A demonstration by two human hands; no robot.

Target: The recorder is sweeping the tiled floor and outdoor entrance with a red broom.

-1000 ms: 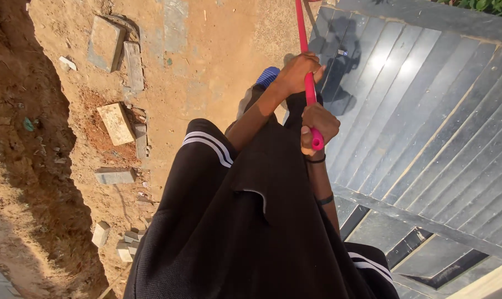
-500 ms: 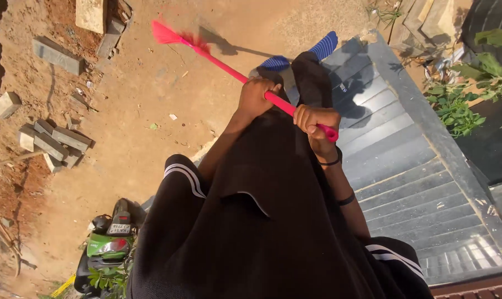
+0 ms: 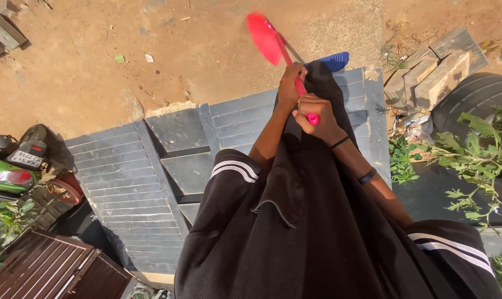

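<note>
Both hands are gripping the thin pink plastic broom: the left hand is clasping the handle farther out, the right hand is closing round its near end, and the red bristles are sweeping the sandy ground beyond the dark slatted metal panel. A hard stroke could throw dust back onto the panel, or the blue-striped foot at its far edge could slip. No container is showing.
</note>
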